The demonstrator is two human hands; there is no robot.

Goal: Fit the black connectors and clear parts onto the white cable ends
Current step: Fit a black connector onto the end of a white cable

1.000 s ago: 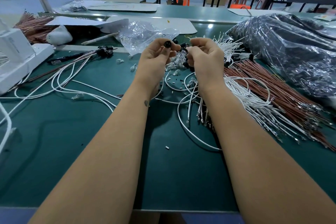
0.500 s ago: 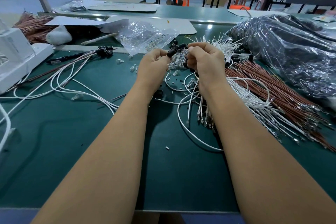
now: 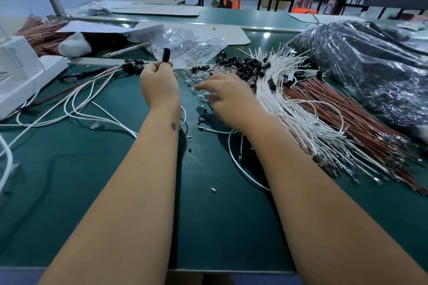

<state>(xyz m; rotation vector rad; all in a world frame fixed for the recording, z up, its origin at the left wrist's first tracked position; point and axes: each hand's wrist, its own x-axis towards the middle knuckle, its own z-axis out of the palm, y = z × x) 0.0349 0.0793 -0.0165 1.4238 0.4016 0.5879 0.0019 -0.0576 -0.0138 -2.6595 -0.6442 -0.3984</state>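
While right hand [image 3: 228,97] spreads open, left hand [image 3: 159,83] pinches black connector [image 3: 166,54] upright.

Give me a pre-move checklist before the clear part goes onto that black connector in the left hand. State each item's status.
1. Black connector held: ok, the left hand pinches it upright above the mat.
2. Cable fitted in that connector: cannot tell, the hand hides its lower end.
3. Clear parts within reach: ok, a loose pile lies just beyond the right hand.
4. Right hand has picked one: cannot tell, its fingers are blurred over the pile.
5. Spare black connectors: ok, a heap sits beside the white cables.
6. Finished cables set apart: ok, on the left.
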